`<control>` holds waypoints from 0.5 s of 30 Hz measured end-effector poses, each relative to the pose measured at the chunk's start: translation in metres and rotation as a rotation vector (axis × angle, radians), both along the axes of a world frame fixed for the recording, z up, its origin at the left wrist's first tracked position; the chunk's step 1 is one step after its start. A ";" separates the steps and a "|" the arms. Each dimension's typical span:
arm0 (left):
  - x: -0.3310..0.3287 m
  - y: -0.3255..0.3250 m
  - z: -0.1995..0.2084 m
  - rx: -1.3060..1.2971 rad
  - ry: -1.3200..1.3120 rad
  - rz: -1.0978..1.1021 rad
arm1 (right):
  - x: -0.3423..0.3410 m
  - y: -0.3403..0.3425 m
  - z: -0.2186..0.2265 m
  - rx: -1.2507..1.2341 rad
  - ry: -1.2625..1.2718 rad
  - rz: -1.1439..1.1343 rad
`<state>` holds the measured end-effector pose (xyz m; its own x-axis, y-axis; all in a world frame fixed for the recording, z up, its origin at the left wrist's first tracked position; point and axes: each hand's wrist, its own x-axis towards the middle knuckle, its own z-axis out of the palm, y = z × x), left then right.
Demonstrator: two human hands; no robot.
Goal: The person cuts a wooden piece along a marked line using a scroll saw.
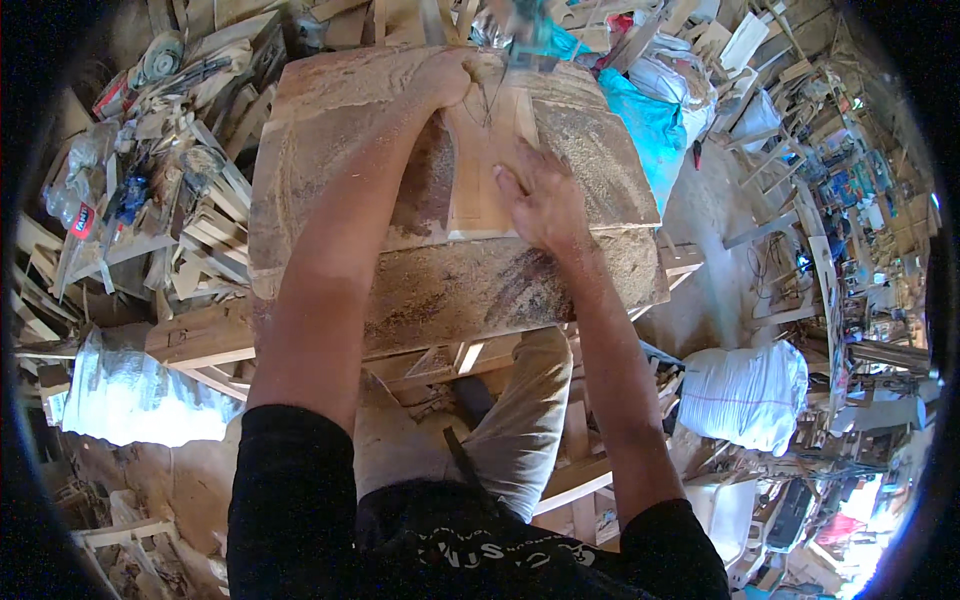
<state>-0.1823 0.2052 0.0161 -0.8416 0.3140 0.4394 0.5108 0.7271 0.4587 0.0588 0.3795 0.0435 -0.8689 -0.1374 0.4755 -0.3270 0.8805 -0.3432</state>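
Note:
A pale wooden board [480, 175] with curved sides lies on a sawdust-covered wooden worktop [420, 285]. My left hand [450, 82] is closed at the board's far left edge, its fingertips mostly hidden. Nearer to me, my right hand [545, 195] grips the board's right side, with the thumb over the top face. Just beyond the board's far end stands a blurred teal and grey machine part [530, 40]; its exact kind is unclear. Thin dark lines show on the wood between my hands and that part.
Heaped wood offcuts [215, 235] crowd the left side. A turquoise sack [648, 125] lies beyond the worktop's right edge. At the lower right stands a full white sack [745, 395], and clear plastic wrapping [150, 395] covers something at the lower left. A wooden beam [200, 335] juts out leftward.

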 end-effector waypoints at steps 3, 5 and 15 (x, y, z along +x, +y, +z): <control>0.006 0.016 0.005 -0.017 -0.088 0.013 | 0.001 0.013 0.001 -0.027 0.000 0.021; 0.003 0.019 0.005 -0.053 -0.130 0.022 | -0.002 0.016 -0.004 -0.038 0.036 0.028; -0.021 0.019 0.001 -0.691 0.103 -0.007 | -0.008 0.012 0.000 0.004 0.042 0.000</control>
